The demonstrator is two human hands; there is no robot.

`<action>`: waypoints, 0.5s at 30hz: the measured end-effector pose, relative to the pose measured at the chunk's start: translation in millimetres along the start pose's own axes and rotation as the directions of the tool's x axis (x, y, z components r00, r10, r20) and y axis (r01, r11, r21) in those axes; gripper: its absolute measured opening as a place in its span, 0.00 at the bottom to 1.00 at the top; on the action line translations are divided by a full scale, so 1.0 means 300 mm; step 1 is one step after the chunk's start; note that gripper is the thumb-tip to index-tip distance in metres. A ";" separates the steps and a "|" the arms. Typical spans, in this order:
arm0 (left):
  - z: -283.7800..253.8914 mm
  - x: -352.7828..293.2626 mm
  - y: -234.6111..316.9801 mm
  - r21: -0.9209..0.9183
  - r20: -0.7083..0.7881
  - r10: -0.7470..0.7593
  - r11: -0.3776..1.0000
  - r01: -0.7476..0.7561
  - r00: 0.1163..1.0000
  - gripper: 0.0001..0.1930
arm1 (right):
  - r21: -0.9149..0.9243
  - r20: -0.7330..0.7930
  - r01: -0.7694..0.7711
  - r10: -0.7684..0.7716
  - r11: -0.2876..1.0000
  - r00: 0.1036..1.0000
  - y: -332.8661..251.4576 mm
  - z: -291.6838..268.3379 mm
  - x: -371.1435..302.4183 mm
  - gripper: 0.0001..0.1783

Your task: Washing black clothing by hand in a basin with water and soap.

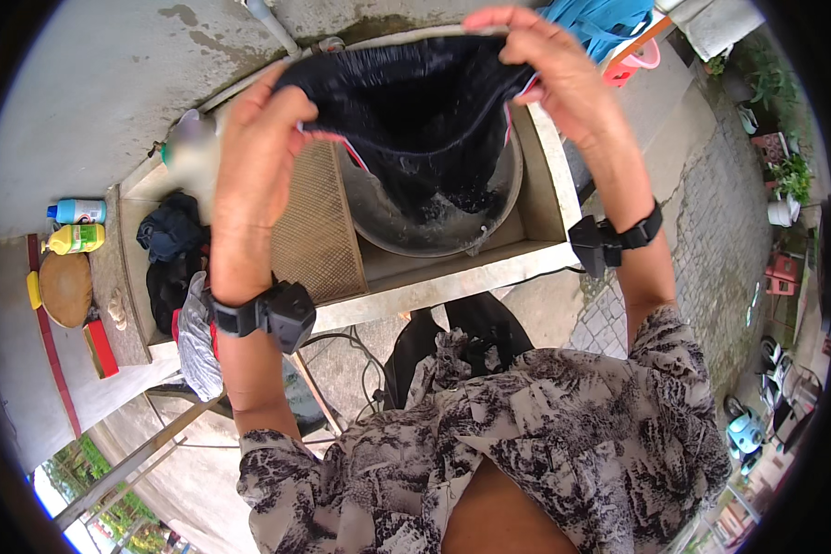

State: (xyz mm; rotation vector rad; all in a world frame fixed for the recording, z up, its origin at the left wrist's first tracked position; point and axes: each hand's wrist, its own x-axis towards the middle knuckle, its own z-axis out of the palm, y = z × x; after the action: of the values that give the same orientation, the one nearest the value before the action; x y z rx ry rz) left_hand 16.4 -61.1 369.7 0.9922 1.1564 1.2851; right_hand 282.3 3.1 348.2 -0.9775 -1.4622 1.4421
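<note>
Wet black pants (pixel 425 152) with red and white side trim hang from both my hands, their waist opening spread wide toward me. My left hand (pixel 263 152) grips one side of the waistband, with the thumb on top. At the other side my right hand (pixel 549 69) pinches the band between thumb and fingers; part of that hand is blurred. The lower part of the pants dips into a round metal basin (pixel 406 247), and the bottom end is hidden. The basin stands in a concrete wash trough (pixel 452 282), beside a ridged washboard slab (pixel 319 226).
Dark clothes (pixel 171 231) and a grey garment (pixel 197 337) lie left of the washboard. Farther left are a blue-white bottle (pixel 78 211), a yellow bottle (pixel 76 239) and a round brown board (pixel 66 289). A blue bag (pixel 600 23) and a pink basket (pixel 639 60) stand at the far right.
</note>
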 end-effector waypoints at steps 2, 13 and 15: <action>0.023 -0.038 0.102 -0.028 0.020 0.203 0.979 -0.202 0.979 0.17 | 0.150 -0.006 0.096 -0.096 0.984 0.995 -0.130 -0.003 -0.021 0.19; 0.149 -0.128 0.012 0.292 0.328 0.172 0.917 -0.273 0.929 0.20 | -0.539 0.212 0.542 -0.519 0.645 0.828 -0.062 0.238 -0.092 0.36; 0.106 -0.111 -0.183 0.519 0.325 0.217 0.773 -0.365 0.921 0.21 | -0.540 0.228 0.435 -0.372 0.721 0.900 0.154 0.233 -0.060 0.31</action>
State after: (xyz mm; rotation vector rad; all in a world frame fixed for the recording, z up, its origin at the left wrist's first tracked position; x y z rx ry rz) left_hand 59.6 -95.4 324.1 1.7947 1.2485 1.0126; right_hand 221.5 -36.2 302.3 -0.8538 -2.1121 0.7310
